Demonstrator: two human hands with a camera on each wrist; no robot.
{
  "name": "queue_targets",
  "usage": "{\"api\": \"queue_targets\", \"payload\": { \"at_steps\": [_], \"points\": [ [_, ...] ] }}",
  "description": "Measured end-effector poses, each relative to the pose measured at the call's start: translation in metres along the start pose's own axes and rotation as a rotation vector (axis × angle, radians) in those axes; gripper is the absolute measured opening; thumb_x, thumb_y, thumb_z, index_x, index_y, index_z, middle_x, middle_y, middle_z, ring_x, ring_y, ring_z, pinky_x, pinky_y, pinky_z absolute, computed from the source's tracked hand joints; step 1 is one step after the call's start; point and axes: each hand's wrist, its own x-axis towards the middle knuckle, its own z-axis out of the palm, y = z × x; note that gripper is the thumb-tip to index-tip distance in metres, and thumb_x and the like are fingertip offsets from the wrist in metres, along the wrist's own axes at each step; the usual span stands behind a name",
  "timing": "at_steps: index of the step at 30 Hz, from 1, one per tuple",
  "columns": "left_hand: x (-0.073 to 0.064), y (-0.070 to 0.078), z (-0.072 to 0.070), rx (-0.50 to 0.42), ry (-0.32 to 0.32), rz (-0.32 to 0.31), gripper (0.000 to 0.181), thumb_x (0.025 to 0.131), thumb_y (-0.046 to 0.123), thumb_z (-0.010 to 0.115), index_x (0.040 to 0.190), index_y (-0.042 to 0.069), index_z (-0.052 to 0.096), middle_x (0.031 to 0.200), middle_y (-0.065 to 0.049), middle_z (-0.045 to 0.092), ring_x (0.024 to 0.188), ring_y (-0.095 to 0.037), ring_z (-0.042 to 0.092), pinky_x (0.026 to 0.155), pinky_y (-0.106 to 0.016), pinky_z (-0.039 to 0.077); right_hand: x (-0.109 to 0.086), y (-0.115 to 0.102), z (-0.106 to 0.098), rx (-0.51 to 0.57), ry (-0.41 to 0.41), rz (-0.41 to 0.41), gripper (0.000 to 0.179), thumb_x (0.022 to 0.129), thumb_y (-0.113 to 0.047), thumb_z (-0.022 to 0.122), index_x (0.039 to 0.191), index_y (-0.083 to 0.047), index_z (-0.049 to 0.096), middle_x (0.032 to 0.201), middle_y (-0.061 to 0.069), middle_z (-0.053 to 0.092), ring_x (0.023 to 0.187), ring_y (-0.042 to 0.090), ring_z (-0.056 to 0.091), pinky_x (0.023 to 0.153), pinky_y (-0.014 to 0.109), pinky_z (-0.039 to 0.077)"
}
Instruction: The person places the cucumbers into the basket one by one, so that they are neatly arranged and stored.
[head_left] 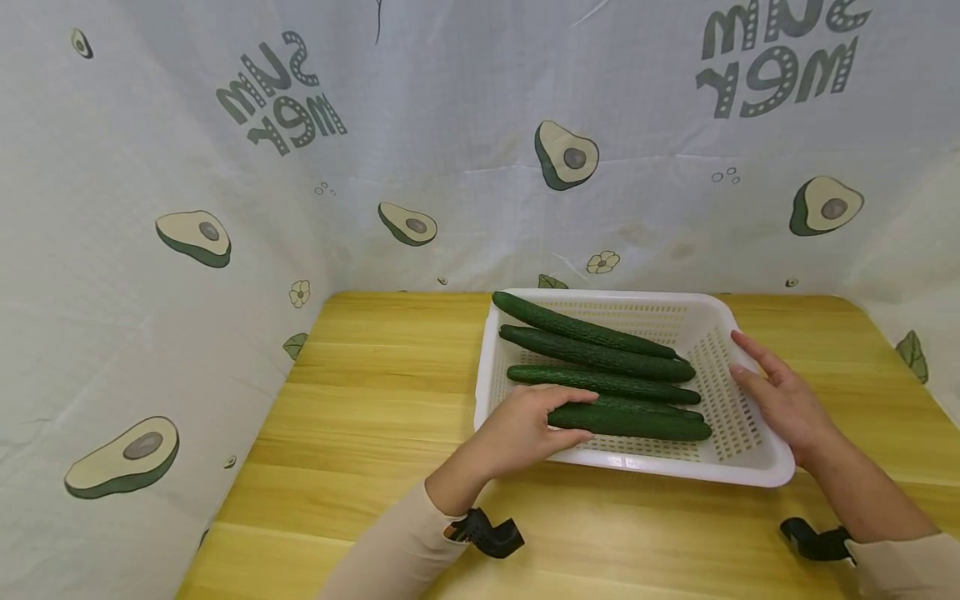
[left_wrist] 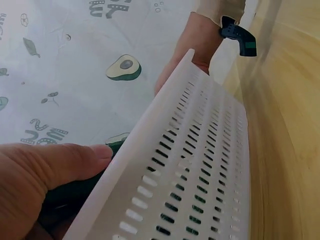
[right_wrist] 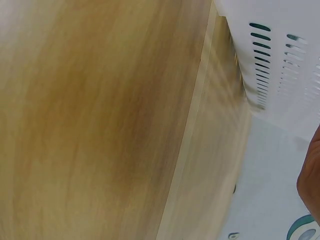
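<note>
A white plastic basket (head_left: 723,400) with slotted walls holds several long dark-green cucumbers, lying side by side and slanting slightly. My left hand (head_left: 517,429) reaches over the near left corner and grips the left end of the nearest cucumber (head_left: 637,422), thumb in front and fingers behind. In the left wrist view the thumb of my left hand (left_wrist: 55,167) shows just inside the rim, while its other fingers are mostly hidden. My right hand (head_left: 787,408) holds the basket's right side, thumb and index finger at the rim; its remaining fingers are out of sight.
A wood-grain table (head_left: 375,417) lies under the basket. Pale cloth (head_left: 465,133) printed with avocados and lettering stands behind and at the sides. Each wrist wears a black camera mount (head_left: 491,533).
</note>
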Motion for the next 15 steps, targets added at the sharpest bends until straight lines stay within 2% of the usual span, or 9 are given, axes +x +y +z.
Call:
{"api": "queue_targets", "payload": {
  "at_steps": [1,2,5,6,7,8,9,11,15],
  "points": [
    [0.002,0.0006,0.0005,0.005,-0.003,-0.007,0.048,0.094,0.025,0.077,0.139,0.013,0.064,0.132,-0.003,0.072,0.05,0.002,0.034,0.077,-0.01,0.043,-0.0001,-0.0001,0.0,-0.005,0.002,0.0,0.064,0.111,-0.038,0.04,0.164,-0.044,0.005,0.109,-0.039,0.046,0.087,-0.003,0.067,0.068,0.035,0.062],
    [0.0038,0.0012,0.0008,0.016,-0.006,-0.014,0.049,0.094,0.026,0.077,0.139,0.014,0.064,0.131,-0.001,0.072,0.055,0.004,0.042,0.08,-0.01,0.044,-0.0002,-0.0001,0.0001,-0.011,0.005,0.0,0.064,0.111,-0.039,0.04,0.164,-0.044,0.005,0.11,-0.038,0.045,0.087,-0.003,0.067,0.068,0.035,0.061],
    [0.0069,0.0012,0.0002,0.043,-0.036,-0.047,0.05,0.094,0.028,0.076,0.141,0.016,0.062,0.13,0.003,0.072,0.09,0.001,0.068,0.089,-0.011,0.049,-0.0004,0.0002,-0.0002,-0.005,0.008,-0.001,0.063,0.111,-0.038,0.041,0.164,-0.044,0.006,0.11,-0.039,0.046,0.087,-0.003,0.067,0.067,0.035,0.061],
    [0.0071,0.001,-0.0003,0.049,-0.05,-0.065,0.051,0.094,0.028,0.076,0.142,0.016,0.061,0.13,0.004,0.072,0.104,-0.002,0.069,0.091,-0.012,0.05,-0.0004,0.0004,-0.0005,0.004,0.006,-0.001,0.063,0.111,-0.037,0.041,0.164,-0.044,0.006,0.109,-0.04,0.047,0.086,-0.002,0.067,0.067,0.035,0.061],
    [0.0071,0.0007,-0.0008,0.047,-0.067,-0.082,0.052,0.094,0.027,0.076,0.142,0.016,0.06,0.13,0.004,0.072,0.099,-0.002,0.07,0.089,-0.012,0.049,-0.0005,0.0005,-0.0008,0.01,0.004,-0.002,0.063,0.111,-0.037,0.041,0.164,-0.044,0.007,0.109,-0.041,0.048,0.086,-0.002,0.068,0.067,0.035,0.061],
    [0.0068,0.0005,-0.0013,0.051,-0.08,-0.096,0.052,0.094,0.028,0.076,0.143,0.016,0.06,0.129,0.005,0.072,0.106,-0.004,0.07,0.09,-0.013,0.05,-0.0006,0.0005,-0.001,0.016,0.002,-0.005,0.063,0.111,-0.036,0.041,0.164,-0.043,0.007,0.109,-0.041,0.048,0.086,-0.002,0.068,0.066,0.034,0.061],
    [0.0063,0.0001,-0.0017,0.048,-0.093,-0.112,0.053,0.095,0.028,0.076,0.143,0.016,0.059,0.13,0.005,0.072,0.105,-0.003,0.07,0.087,-0.012,0.049,-0.0007,0.0004,-0.0011,0.02,0.0,-0.008,0.063,0.111,-0.035,0.041,0.164,-0.043,0.007,0.108,-0.042,0.049,0.086,-0.002,0.068,0.066,0.034,0.062],
    [0.0053,0.0002,-0.0024,0.031,-0.113,-0.145,0.054,0.095,0.027,0.076,0.144,0.016,0.058,0.13,0.005,0.071,0.085,-0.001,0.069,0.077,-0.012,0.047,-0.0007,-0.0001,-0.001,0.021,-0.001,-0.009,0.063,0.111,-0.035,0.041,0.164,-0.043,0.007,0.108,-0.042,0.049,0.085,-0.002,0.069,0.066,0.034,0.062],
    [0.0056,0.0009,-0.0031,0.011,-0.119,-0.184,0.057,0.094,0.026,0.076,0.147,0.017,0.055,0.132,0.004,0.071,0.058,0.003,0.055,0.067,-0.013,0.042,-0.0005,-0.0014,-0.0014,0.022,-0.002,-0.006,0.063,0.111,-0.036,0.041,0.164,-0.043,0.007,0.108,-0.043,0.05,0.085,-0.002,0.069,0.066,0.034,0.062]
  ]
}}
